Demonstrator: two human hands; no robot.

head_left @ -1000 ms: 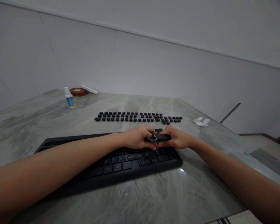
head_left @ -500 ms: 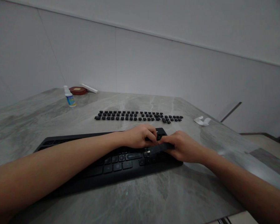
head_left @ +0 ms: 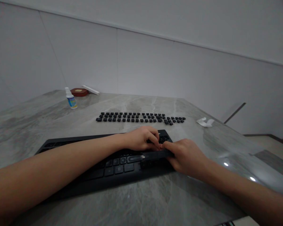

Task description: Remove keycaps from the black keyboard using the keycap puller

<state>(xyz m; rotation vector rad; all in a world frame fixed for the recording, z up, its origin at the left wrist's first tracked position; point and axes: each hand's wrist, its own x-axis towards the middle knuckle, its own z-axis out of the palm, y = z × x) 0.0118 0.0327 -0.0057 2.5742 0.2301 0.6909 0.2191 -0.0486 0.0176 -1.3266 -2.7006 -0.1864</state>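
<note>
A black keyboard [head_left: 103,180] lies on the table in front of me, tilted slightly up to the right, with some keys in place. My left hand [head_left: 143,138] bends over its right part, fingers curled down and thumb side close to my right fingertips. What those left fingers pinch, if anything, is hidden. My right hand [head_left: 185,153] is closed on the back end of a dark, flat, elongated tool [head_left: 155,154] with a small shiny tip. The tool reaches left across the keyboard, its tip by a long key at the lower right.
Behind the keyboard, several loose black keycaps [head_left: 128,120] lie in rows. A white spray bottle [head_left: 71,99] stands at the back left, near a reddish-brown box [head_left: 79,92] and a white bar [head_left: 91,90]. Crumpled white paper [head_left: 205,122] lies right, near the table edge.
My right hand has shifted slightly down and right. The tool has turned flatter, and its tip has moved a little left. My left hand has hardly moved.
</note>
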